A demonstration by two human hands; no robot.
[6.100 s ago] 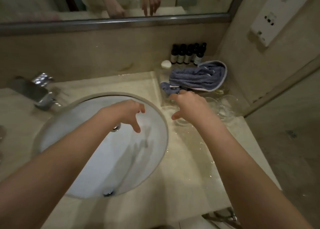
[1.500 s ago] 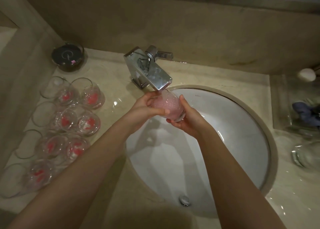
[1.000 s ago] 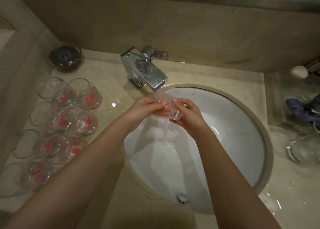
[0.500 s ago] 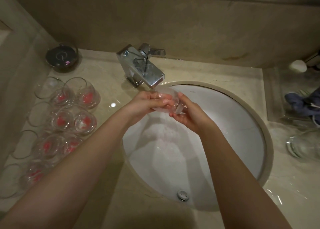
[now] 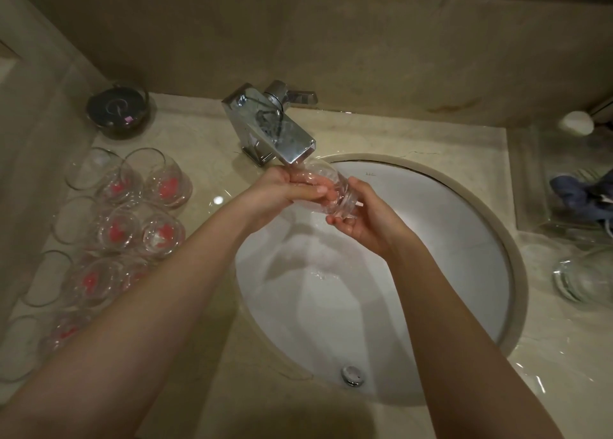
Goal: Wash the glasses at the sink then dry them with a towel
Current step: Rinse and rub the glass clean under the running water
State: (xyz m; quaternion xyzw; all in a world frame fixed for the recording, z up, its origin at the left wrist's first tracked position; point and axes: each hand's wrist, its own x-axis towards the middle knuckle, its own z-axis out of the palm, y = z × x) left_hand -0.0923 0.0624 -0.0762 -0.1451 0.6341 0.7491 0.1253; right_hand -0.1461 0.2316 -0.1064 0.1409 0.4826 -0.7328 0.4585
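A clear drinking glass lies tilted right under the spout of the chrome faucet, over the white sink. My left hand grips its upper end, fingers wrapped across the glass. My right hand cups its thick base from below. Water runs down into the basin. Several glasses with red residue stand on the counter at the left. A clean glass sits at the right edge. The blue towel lies in a clear tray at the right.
A dark round dish stands in the back left corner. A small white cap rests at the back right. The sink drain is near the front. The marble counter around the basin is wet.
My view swung from the towel side to the faucet. Both hands keep turning the glass under the running water; its pink tint has rinsed away and it now looks clear.
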